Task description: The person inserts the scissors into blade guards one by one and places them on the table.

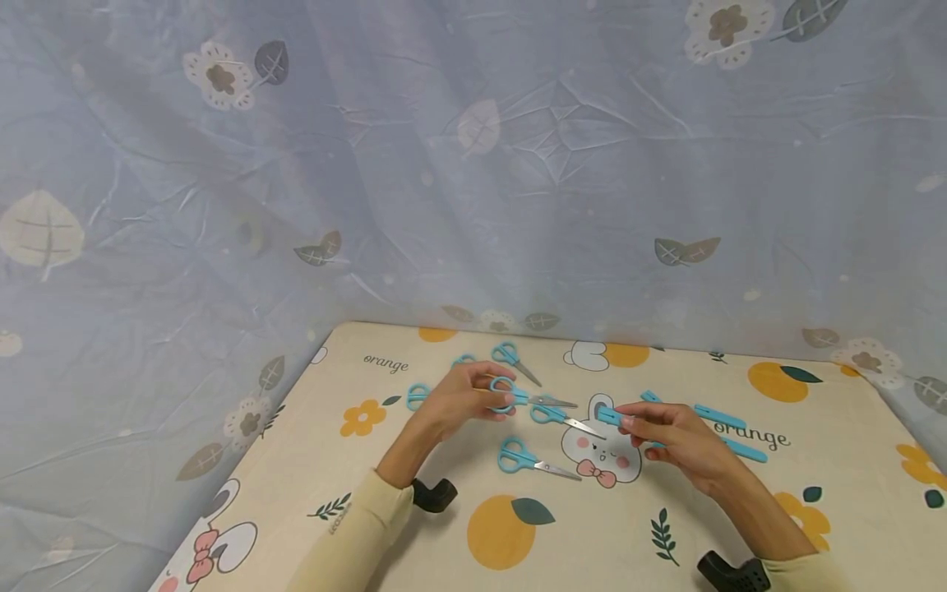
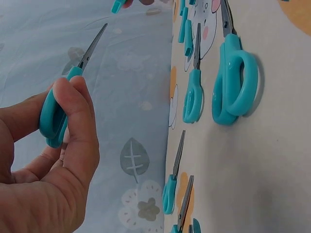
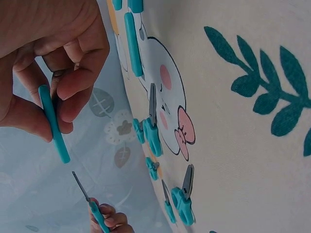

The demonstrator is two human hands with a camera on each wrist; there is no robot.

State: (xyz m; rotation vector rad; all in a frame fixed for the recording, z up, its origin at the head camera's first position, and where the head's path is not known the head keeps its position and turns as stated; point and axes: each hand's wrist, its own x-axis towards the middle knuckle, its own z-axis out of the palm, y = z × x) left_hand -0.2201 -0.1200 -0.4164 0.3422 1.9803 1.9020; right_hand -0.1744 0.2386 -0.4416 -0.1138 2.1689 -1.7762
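Observation:
My left hand (image 1: 462, 395) pinches a pair of scissors (image 1: 520, 397) by its light-blue handle loops, above the table. Its closed metal blades point right, toward my other hand. Between thumb and fingers, my right hand (image 1: 681, 434) holds a slim light-blue blade cover (image 3: 54, 127), also raised off the table. The cover's free end faces the scissors' tip, with a gap between the two in the right wrist view. Below them on the cloth lie uncovered scissors (image 2: 236, 80) and, nearer the rabbit print, another uncovered pair (image 1: 549, 413).
More scissors (image 1: 507, 354) lie at the back, and others (image 1: 418, 396) are partly hidden behind my left hand. Several blue blade covers (image 1: 720, 416) lie on the right, some behind my right hand. A patterned cloth (image 1: 414, 543) covers the table; a grey-blue curtain (image 1: 473, 205) hangs behind it.

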